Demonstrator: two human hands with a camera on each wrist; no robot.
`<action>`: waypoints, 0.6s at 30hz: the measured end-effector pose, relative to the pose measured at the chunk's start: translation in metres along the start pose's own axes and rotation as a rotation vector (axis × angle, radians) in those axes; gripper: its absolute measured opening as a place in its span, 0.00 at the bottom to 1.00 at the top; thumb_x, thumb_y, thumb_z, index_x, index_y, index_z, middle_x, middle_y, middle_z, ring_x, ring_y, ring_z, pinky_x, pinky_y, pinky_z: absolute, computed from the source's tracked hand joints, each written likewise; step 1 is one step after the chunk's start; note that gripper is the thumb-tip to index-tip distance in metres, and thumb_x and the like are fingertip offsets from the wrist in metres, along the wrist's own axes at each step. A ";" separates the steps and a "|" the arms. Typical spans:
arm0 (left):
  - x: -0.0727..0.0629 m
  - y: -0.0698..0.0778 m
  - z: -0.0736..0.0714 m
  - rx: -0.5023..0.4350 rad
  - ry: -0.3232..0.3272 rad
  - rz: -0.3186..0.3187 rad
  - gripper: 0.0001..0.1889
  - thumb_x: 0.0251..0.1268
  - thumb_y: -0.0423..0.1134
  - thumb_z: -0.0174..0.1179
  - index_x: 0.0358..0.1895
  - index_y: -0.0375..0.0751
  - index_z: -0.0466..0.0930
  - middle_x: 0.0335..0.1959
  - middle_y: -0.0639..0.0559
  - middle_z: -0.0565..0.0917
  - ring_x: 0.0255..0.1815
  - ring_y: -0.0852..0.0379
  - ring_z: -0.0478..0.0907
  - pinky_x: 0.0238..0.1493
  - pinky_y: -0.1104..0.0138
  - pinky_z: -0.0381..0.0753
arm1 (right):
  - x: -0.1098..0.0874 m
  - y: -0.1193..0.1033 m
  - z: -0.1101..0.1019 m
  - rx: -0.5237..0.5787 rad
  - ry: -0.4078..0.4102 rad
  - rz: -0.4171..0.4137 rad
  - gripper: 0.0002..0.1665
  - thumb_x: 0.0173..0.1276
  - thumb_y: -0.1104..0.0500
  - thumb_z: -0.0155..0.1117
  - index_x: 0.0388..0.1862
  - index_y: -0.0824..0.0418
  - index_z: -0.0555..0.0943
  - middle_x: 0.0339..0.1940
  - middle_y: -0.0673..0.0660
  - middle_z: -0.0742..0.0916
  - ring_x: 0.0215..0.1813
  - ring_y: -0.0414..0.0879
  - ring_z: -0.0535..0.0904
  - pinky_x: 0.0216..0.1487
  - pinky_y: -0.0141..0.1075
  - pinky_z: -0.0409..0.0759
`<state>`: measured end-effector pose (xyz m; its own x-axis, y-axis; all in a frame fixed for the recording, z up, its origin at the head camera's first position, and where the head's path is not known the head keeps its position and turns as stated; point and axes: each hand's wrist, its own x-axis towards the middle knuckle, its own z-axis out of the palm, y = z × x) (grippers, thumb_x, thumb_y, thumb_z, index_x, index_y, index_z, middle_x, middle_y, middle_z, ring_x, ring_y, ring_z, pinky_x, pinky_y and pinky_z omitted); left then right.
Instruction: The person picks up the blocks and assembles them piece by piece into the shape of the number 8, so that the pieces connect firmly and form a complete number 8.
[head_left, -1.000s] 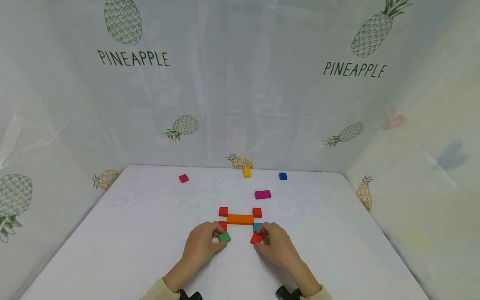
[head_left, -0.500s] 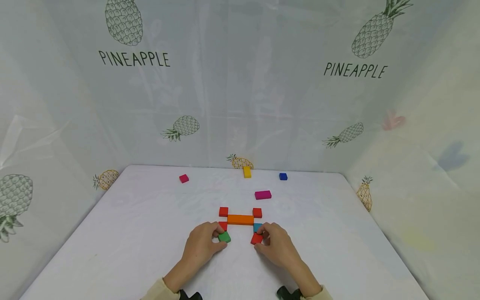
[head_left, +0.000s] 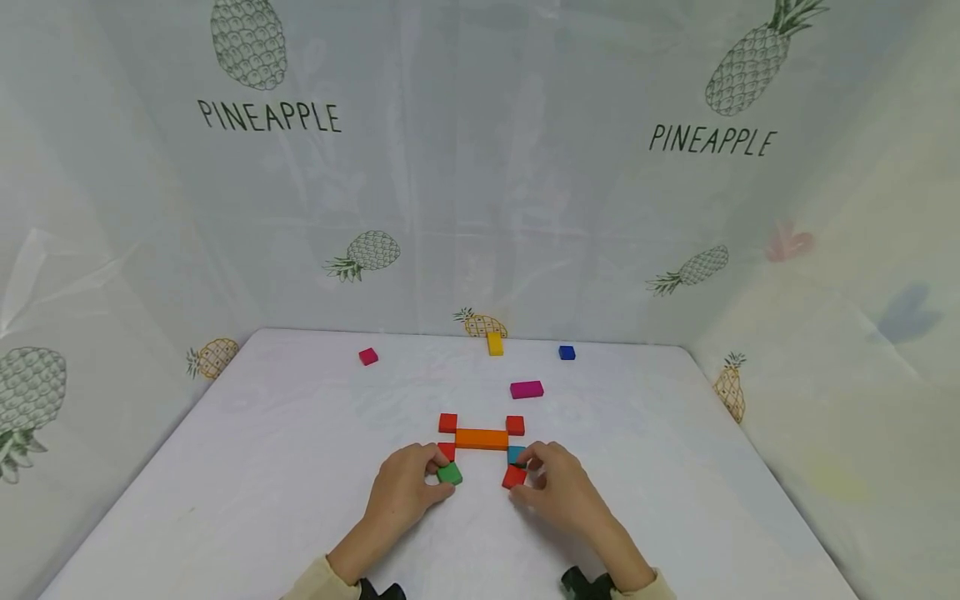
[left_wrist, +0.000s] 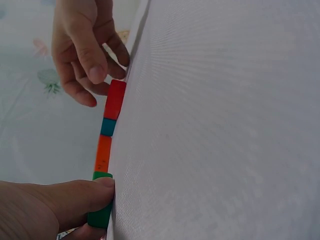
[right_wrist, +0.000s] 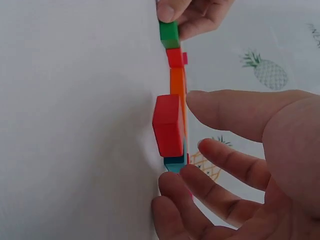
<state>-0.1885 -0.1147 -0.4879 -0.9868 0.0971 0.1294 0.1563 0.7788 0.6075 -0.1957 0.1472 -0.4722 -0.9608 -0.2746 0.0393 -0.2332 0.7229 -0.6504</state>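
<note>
Green block (head_left: 451, 473), pinched by the left hand (head_left: 406, 485), sits nearside-left of the orange bar (head_left: 482, 439); right hand (head_left: 561, 490) spread around the red block (head_left: 513, 477), nearside-right of the orange bar. Nudging gently should square both.

Is a white table (head_left: 247, 483), bearing a pink block (head_left: 368, 357), a yellow block (head_left: 495, 344) and a blue block (head_left: 567, 353) toward the far edge, a magenta block (head_left: 527, 390) closer in. Carries an orange bar (head_left: 482, 439), with a far-left red block (head_left: 447, 423), far-right red block (head_left: 515, 426), near-left red block (head_left: 447, 451) and teal block (head_left: 516, 454) at its corners. Also bears, nearest, a green block (head_left: 450, 473) and a near-right red block (head_left: 513, 477).
</note>
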 end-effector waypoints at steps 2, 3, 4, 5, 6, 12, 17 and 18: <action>0.000 0.000 0.000 -0.001 -0.001 0.000 0.15 0.52 0.42 0.84 0.39 0.49 0.87 0.32 0.59 0.82 0.35 0.60 0.74 0.37 0.65 0.76 | 0.001 0.002 -0.006 0.011 -0.014 0.022 0.22 0.62 0.54 0.83 0.52 0.56 0.83 0.43 0.52 0.83 0.41 0.44 0.80 0.41 0.35 0.85; 0.000 0.000 0.000 -0.001 -0.002 0.001 0.15 0.52 0.42 0.84 0.39 0.49 0.87 0.32 0.59 0.82 0.35 0.60 0.74 0.37 0.65 0.76 | 0.001 0.003 -0.009 0.012 -0.017 0.035 0.22 0.63 0.54 0.83 0.53 0.56 0.84 0.44 0.52 0.83 0.42 0.44 0.81 0.42 0.36 0.86; 0.000 0.000 0.000 -0.001 -0.001 -0.002 0.15 0.52 0.42 0.84 0.39 0.50 0.87 0.32 0.59 0.82 0.35 0.60 0.74 0.37 0.65 0.76 | 0.003 0.004 -0.012 0.004 -0.017 0.045 0.22 0.63 0.54 0.82 0.53 0.55 0.84 0.44 0.52 0.84 0.42 0.44 0.81 0.42 0.37 0.86; 0.000 0.000 0.000 -0.002 -0.002 -0.003 0.15 0.52 0.42 0.84 0.39 0.50 0.87 0.32 0.59 0.82 0.35 0.60 0.74 0.37 0.65 0.76 | 0.004 0.005 -0.016 -0.002 -0.013 0.055 0.22 0.63 0.54 0.82 0.53 0.55 0.84 0.45 0.52 0.84 0.43 0.45 0.81 0.43 0.38 0.87; 0.001 0.000 0.000 -0.001 -0.003 -0.003 0.15 0.52 0.42 0.84 0.39 0.50 0.87 0.32 0.59 0.82 0.35 0.60 0.74 0.38 0.65 0.76 | 0.006 0.007 -0.020 -0.017 -0.006 0.063 0.23 0.63 0.55 0.82 0.54 0.55 0.84 0.45 0.52 0.84 0.44 0.45 0.81 0.43 0.39 0.87; 0.000 0.000 -0.001 -0.003 -0.006 0.001 0.15 0.52 0.42 0.84 0.39 0.49 0.86 0.32 0.59 0.82 0.35 0.60 0.74 0.37 0.65 0.76 | 0.026 0.020 -0.045 -0.110 0.028 0.008 0.22 0.66 0.58 0.80 0.57 0.57 0.84 0.50 0.55 0.86 0.49 0.50 0.82 0.48 0.41 0.87; 0.000 0.000 -0.001 -0.009 -0.003 -0.003 0.15 0.53 0.42 0.84 0.39 0.49 0.86 0.32 0.59 0.82 0.35 0.60 0.74 0.38 0.65 0.77 | 0.055 0.031 -0.059 -0.157 0.009 -0.081 0.24 0.70 0.59 0.77 0.62 0.59 0.83 0.58 0.60 0.84 0.57 0.57 0.82 0.55 0.47 0.87; 0.000 0.000 -0.001 -0.010 -0.003 -0.006 0.15 0.53 0.42 0.84 0.39 0.49 0.86 0.32 0.59 0.82 0.35 0.60 0.74 0.38 0.65 0.77 | 0.061 0.034 -0.061 -0.162 0.005 -0.093 0.24 0.70 0.59 0.76 0.63 0.60 0.82 0.59 0.61 0.84 0.59 0.58 0.81 0.57 0.48 0.87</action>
<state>-0.1889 -0.1150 -0.4873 -0.9878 0.0945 0.1238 0.1511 0.7729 0.6163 -0.2711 0.1934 -0.4455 -0.9347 -0.3419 0.0972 -0.3414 0.7874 -0.5133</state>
